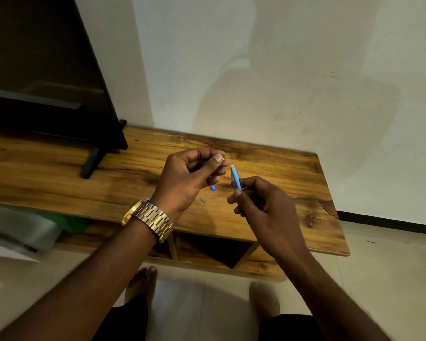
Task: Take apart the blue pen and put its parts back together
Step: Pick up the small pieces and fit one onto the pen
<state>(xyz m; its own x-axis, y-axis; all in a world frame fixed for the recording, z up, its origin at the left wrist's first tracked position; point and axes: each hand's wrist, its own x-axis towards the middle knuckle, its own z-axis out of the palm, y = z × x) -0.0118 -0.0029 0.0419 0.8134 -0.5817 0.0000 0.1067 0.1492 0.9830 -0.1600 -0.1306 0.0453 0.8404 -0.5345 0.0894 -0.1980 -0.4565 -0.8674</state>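
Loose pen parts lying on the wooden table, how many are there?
2: a small blue piece between the hands, and a small grey piece nearer the left wrist. The hands may hide others on the wooden table.

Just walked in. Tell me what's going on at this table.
A person stands at a low wooden table with a blue pen apart. The right hand grips the blue pen barrel, held tilted above the tabletop. The left hand pinches a small part at its fingertips, too small to identify. Two loose pieces lie on the table below the hands: a small blue piece and a small grey piece. A television stands at the left.
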